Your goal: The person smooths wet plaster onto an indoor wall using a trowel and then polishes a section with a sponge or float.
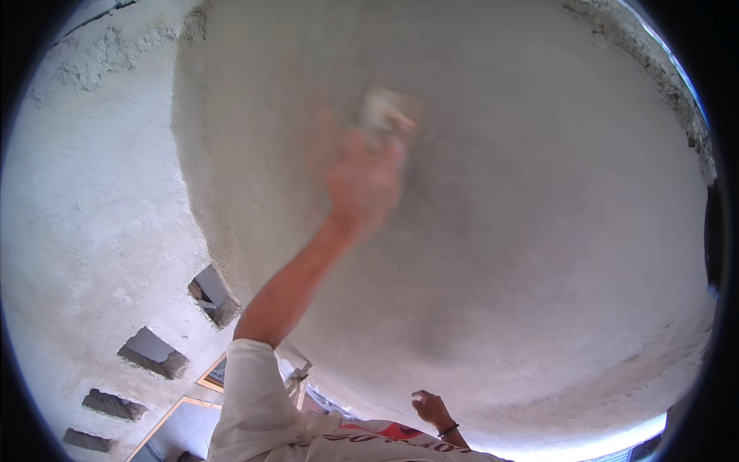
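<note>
My left hand (366,181), smeared by motion, reaches up across a broad grey plastered surface (523,200). It is closed on a pale, roughly rectangular block-like tool (382,112), held at or against the plaster. Blur hides the tool's exact kind and whether it touches. Darker, damp-looking streaks spread over the plaster beside and below it. Low down, close to my body, my right hand (433,408) is loosely curled, with a dark band at the wrist. I see nothing in its fingers, and it is apart from the tool.
At the left, a whitish rough wall (100,200) meets the grey plaster and has several rectangular openings (154,352). A wood-framed opening (173,427) lies at the lower left. Rough, broken edging (654,61) borders the plaster at the upper right.
</note>
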`<action>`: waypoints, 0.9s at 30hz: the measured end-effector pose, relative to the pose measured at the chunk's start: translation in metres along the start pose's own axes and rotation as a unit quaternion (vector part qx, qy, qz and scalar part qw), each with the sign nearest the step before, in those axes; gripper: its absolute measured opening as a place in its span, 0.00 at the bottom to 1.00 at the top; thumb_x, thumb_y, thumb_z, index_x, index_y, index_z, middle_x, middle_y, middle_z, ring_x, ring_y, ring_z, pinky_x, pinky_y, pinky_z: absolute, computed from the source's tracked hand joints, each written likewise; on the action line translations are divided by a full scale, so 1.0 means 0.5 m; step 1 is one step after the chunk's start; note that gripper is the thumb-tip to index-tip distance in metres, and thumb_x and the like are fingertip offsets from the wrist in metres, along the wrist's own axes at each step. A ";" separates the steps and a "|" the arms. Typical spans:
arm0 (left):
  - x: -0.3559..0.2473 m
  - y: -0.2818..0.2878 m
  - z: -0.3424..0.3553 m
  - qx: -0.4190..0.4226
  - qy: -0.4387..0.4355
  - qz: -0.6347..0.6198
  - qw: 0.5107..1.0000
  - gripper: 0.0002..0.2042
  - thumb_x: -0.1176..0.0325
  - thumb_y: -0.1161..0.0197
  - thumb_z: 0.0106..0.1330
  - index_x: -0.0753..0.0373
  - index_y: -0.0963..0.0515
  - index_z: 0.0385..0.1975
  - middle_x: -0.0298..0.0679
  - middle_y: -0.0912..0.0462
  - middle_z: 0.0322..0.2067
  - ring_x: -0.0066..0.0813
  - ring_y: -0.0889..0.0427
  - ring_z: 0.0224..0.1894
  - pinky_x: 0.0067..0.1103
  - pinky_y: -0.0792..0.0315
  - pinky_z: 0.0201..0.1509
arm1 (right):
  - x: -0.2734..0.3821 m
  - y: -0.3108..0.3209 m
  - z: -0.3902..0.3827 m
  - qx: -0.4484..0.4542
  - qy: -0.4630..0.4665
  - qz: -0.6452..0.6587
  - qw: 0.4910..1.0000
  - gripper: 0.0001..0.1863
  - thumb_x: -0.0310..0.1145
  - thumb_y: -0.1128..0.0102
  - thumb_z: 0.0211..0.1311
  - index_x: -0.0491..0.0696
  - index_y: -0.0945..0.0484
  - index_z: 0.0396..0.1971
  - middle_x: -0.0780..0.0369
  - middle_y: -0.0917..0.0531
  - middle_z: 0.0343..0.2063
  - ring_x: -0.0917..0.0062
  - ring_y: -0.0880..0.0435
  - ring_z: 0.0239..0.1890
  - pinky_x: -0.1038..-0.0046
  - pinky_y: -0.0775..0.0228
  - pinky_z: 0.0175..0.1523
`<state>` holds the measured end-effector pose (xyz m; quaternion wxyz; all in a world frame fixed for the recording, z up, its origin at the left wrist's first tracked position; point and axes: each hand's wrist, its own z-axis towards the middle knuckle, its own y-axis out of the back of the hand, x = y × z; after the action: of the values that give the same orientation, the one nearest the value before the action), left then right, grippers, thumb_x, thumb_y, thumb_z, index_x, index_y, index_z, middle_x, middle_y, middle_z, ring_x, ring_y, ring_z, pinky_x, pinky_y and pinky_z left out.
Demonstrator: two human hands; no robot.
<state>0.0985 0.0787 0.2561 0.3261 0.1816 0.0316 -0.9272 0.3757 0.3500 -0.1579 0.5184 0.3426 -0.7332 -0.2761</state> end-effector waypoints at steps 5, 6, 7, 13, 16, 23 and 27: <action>-0.120 -0.016 0.198 -0.019 -0.133 0.183 0.974 0.17 0.56 0.44 0.66 0.43 0.26 0.54 0.48 0.20 0.44 0.46 0.20 0.46 0.38 0.25 0.44 | -0.020 -0.006 -0.029 0.081 0.079 0.012 0.994 0.18 0.43 0.42 0.62 0.51 0.23 0.48 0.53 0.14 0.31 0.58 0.15 0.37 0.61 0.22 0.47; -0.095 0.002 0.248 -0.055 -0.140 0.118 0.982 0.16 0.59 0.45 0.67 0.49 0.25 0.53 0.49 0.19 0.42 0.49 0.20 0.44 0.40 0.25 0.44 | -0.004 0.011 -0.038 0.078 0.067 0.005 0.995 0.17 0.42 0.43 0.62 0.51 0.22 0.48 0.53 0.14 0.31 0.59 0.14 0.37 0.61 0.22 0.46; -0.065 0.016 0.270 -0.092 -0.148 0.045 0.984 0.15 0.63 0.47 0.67 0.56 0.24 0.52 0.51 0.18 0.39 0.51 0.20 0.42 0.42 0.26 0.44 | 0.003 0.033 -0.041 0.069 0.052 0.002 0.996 0.17 0.42 0.43 0.62 0.51 0.22 0.48 0.53 0.14 0.31 0.59 0.14 0.36 0.62 0.22 0.45; 0.021 -0.009 0.020 -0.087 -0.118 0.196 0.970 0.18 0.58 0.45 0.67 0.60 0.26 0.52 0.46 0.18 0.39 0.46 0.19 0.43 0.40 0.28 0.48 | -0.089 0.046 -0.066 -0.047 0.002 0.033 0.998 0.16 0.40 0.43 0.61 0.51 0.21 0.46 0.52 0.15 0.29 0.59 0.14 0.36 0.61 0.22 0.45; -0.195 -0.035 0.010 0.072 -0.118 0.148 0.979 0.17 0.56 0.49 0.69 0.50 0.25 0.55 0.48 0.19 0.41 0.44 0.19 0.41 0.41 0.27 0.49 | -0.106 0.023 -0.076 0.012 0.029 0.020 0.999 0.16 0.41 0.42 0.61 0.51 0.22 0.47 0.52 0.15 0.29 0.59 0.14 0.37 0.61 0.22 0.45; -0.045 0.021 0.228 -0.058 0.034 0.129 0.989 0.17 0.59 0.45 0.68 0.56 0.24 0.54 0.46 0.19 0.43 0.42 0.19 0.44 0.36 0.25 0.47 | -0.077 0.060 -0.081 -0.042 0.060 0.110 0.991 0.16 0.40 0.42 0.61 0.50 0.22 0.47 0.54 0.15 0.27 0.60 0.14 0.33 0.63 0.22 0.41; -0.044 -0.015 0.020 -0.023 -0.107 0.214 0.971 0.16 0.61 0.44 0.69 0.55 0.25 0.54 0.45 0.20 0.39 0.41 0.19 0.46 0.34 0.23 0.42 | -0.098 0.035 -0.077 -0.025 0.008 0.071 0.997 0.16 0.39 0.41 0.60 0.49 0.21 0.46 0.54 0.15 0.27 0.60 0.14 0.33 0.63 0.22 0.41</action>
<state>0.1066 0.0958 0.2726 0.5223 0.0765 -0.0217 -0.8491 0.4196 0.3975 -0.1606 0.5515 0.2784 -0.7442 -0.2540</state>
